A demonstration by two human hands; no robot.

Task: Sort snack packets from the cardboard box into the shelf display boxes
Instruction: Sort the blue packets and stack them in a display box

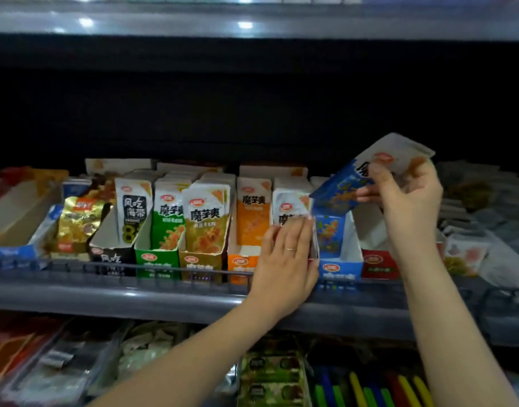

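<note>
My right hand point(405, 198) grips a small stack of blue-and-white snack packets point(340, 186), tilted above the blue display box point(339, 270) on the middle shelf. A blue packet point(328, 233) stands inside that box. My left hand point(284, 259), fingers straight, presses flat against the front of the white packets point(290, 205) in the display box just left of the blue one. A ring shows on one finger. The cardboard box is not in view.
Along the shelf stand black point(111, 259), green point(157, 261), gold point(199, 265), orange point(239, 264) and red point(375, 264) display boxes, most full of packets. A grey rail point(120, 289) fronts the shelf. Loose packets lie at the far right point(469, 254). More goods fill the lower shelf point(270, 374).
</note>
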